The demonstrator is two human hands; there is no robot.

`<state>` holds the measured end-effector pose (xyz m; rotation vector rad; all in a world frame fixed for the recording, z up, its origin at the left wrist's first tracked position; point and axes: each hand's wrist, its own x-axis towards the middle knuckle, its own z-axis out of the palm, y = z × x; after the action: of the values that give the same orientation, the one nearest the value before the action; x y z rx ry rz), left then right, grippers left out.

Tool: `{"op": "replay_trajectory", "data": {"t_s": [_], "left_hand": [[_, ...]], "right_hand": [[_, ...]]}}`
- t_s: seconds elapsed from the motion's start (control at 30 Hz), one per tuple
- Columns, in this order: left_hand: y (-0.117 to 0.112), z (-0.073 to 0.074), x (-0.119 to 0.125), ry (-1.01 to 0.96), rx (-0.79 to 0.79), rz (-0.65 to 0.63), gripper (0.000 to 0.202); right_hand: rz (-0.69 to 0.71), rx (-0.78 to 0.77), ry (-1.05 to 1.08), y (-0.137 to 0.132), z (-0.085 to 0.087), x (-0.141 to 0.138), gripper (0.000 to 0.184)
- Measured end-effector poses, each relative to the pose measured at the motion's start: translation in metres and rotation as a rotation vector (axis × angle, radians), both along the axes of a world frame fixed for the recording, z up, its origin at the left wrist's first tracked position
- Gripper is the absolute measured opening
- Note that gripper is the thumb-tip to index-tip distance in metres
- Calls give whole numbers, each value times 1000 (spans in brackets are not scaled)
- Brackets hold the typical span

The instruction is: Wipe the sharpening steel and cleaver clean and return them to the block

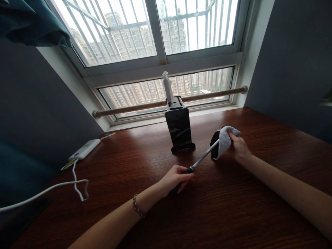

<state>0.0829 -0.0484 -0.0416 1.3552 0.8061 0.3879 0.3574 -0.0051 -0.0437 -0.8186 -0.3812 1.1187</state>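
My left hand, with a bracelet at the wrist, is wrapped round the black handle of a sharpening steel. Its grey rod slants up and away to the right from a metal collar. Over the far end lies a white cloth with a dark side or backing, so the rod's tip is hidden. Thumb and fingers of my right hand pinch the cloth from the right. Both hands are just above the brown wooden table.
A black stand with a tablet-like panel stands near the window, a white tissue pack behind it. At the left lie a white power strip and a white cable. A horizontal pipe crosses the window's lower part.
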Motion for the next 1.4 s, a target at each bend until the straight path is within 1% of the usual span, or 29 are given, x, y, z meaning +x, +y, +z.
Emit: {"op": "replay_trajectory", "data": {"t_s": [0.23, 0.33, 0.4, 0.47, 0.57, 0.7, 0.77, 0.87, 0.97, 1.07, 1.1, 1.13, 1.17, 1.2, 1.3, 1.37, 1.4], "left_hand": [[1, -2, 0, -5, -2, -3, 30], [1, -2, 0, -7, -9, 11, 30], [1, -2, 0, -12, -20, 23, 29], [1, -1, 1, -16, -31, 29, 28], [1, 0, 2, -15, -33, 26, 28], [0, 0, 2, 4, -4, -24, 29], [1, -1, 2, 19, 7, -66, 28], [1, -2, 2, 49, 27, -99, 27], [-5, -3, 4, 102, 111, -85, 28], [-14, -3, 7, 164, 314, -3, 26], [-17, -3, 8, 177, 366, 25, 25], [-19, -2, 9, 182, 379, 39, 25], [-20, -1, 10, 174, 346, 38, 26], [-20, 0, 10, 156, 267, 25, 27], [-17, 4, 9, 55, -64, -41, 27], [-13, 6, 7, -14, -214, -78, 27], [-12, 7, 6, -40, -262, -96, 27]], "right_hand": [[-32, -38, -19, -1, 1, -5, 15], [7, -37, -39, -7, 4, -15, 23], [101, -28, -54, -16, 5, -25, 33], [240, -21, -74, -26, 3, -34, 40], [421, -16, -122, -40, -6, -45, 35], [666, 82, -295, -53, -22, -56, 28], [727, 120, -400, -57, -27, -60, 28], [750, 121, -482, -61, -28, -63, 27], [765, 127, -494, -63, -27, -63, 28], [768, 154, -505, -62, -26, -62, 30], [765, 162, -515, -62, -26, -62, 30], [762, 167, -520, -62, -27, -62, 30], [762, 165, -519, -62, -27, -62, 30], [763, 162, -515, -62, -27, -62, 30], [783, 160, -485, -61, -29, -62, 29], [804, 188, -491, -61, -29, -61, 28], [810, 209, -511, -61, -28, -60, 27]]}}
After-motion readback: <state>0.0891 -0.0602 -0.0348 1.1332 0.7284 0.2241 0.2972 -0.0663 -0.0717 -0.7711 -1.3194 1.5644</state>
